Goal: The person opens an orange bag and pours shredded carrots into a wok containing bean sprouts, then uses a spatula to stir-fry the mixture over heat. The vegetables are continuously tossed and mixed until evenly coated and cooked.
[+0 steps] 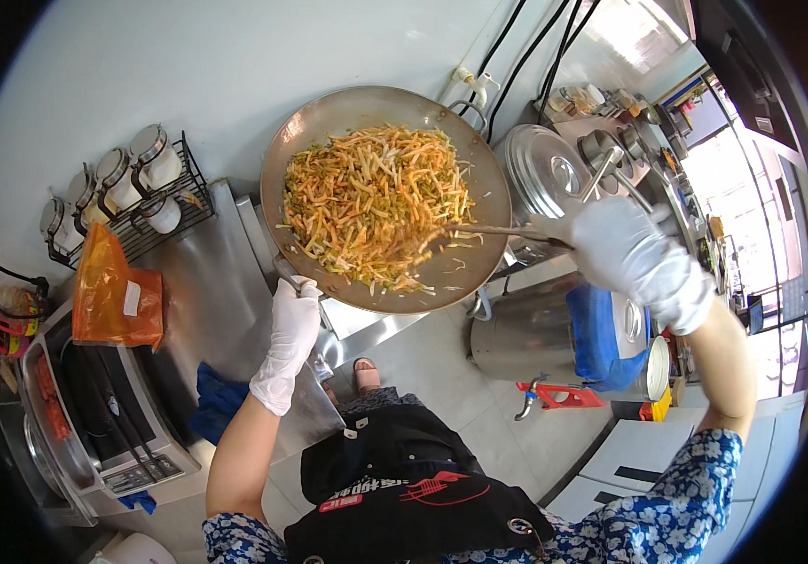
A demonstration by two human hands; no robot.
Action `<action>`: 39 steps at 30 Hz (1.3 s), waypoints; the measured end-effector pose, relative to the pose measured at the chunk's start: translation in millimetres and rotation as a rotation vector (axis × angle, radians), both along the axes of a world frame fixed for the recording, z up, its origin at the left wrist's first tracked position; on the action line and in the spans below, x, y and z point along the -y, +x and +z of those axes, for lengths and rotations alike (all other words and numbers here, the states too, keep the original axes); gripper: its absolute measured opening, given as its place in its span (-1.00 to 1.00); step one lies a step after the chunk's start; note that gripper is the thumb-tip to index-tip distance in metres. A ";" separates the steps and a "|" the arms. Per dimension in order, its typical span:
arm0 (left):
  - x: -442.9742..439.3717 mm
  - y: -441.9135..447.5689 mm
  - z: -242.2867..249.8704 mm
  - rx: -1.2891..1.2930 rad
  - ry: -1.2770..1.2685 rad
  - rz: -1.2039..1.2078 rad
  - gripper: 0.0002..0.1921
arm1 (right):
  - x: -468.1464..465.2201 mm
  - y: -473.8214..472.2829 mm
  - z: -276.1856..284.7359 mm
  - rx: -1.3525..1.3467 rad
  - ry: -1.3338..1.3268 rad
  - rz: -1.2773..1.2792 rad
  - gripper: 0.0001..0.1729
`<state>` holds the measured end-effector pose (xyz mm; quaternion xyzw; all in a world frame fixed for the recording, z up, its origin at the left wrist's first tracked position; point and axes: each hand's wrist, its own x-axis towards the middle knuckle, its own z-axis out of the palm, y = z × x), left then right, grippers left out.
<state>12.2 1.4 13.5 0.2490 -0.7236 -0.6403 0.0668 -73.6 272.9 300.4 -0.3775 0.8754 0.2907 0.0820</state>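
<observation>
A large round metal wok [474, 278] with two loop handles holds a heap of shredded vegetables [375, 197], orange, pale and green. My left hand [296, 317], in a white glove, grips the wok's near left handle. In my right hand [608, 240], also gloved and blurred by motion, is the handle of a metal ladle or spatula [495, 229]. That tool reaches left over the wok, and its blurred head lies in the shreds at the lower right of the heap. My thumb and fingers on the handle are only partly visible.
A wire rack [196, 180] of lidded jars is on the left, above an orange plastic bag [118, 296] on the steel counter [213, 282]. Lidded steel pots [541, 169] stand right of the wok. Below them is a big steel drum [523, 331] with a blue cloth [590, 338].
</observation>
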 end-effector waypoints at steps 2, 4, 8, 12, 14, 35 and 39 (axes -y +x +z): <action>-0.6 0.6 -0.7 -0.023 -0.001 0.002 -0.89 | 1.6 -2.2 23.8 0.163 0.042 -0.081 -0.43; -0.1 0.7 -3.9 0.008 -0.017 -0.001 -0.88 | 9.2 -2.3 16.5 0.248 0.129 -0.137 -0.44; 0.4 -0.4 -11.1 -0.035 -0.053 -0.007 -0.85 | 24.2 -2.7 -58.8 0.163 -0.123 -0.080 -0.58; 1.4 -0.9 -8.9 0.033 -0.052 0.006 -0.85 | 16.8 -23.3 -74.1 0.170 -0.159 -0.131 -0.69; -0.3 -0.3 -6.1 0.068 -0.033 0.006 -0.88 | 9.5 -34.8 -52.6 0.406 -0.151 -0.270 -0.70; -2.5 7.3 -4.2 -0.061 -0.085 -0.007 -0.90 | 50.7 -35.4 -230.9 1.287 -1.386 -1.400 -0.74; -1.4 6.4 -6.2 -0.013 -0.016 -0.006 -0.90 | 30.8 -20.8 -191.2 1.146 -1.307 -1.327 -0.80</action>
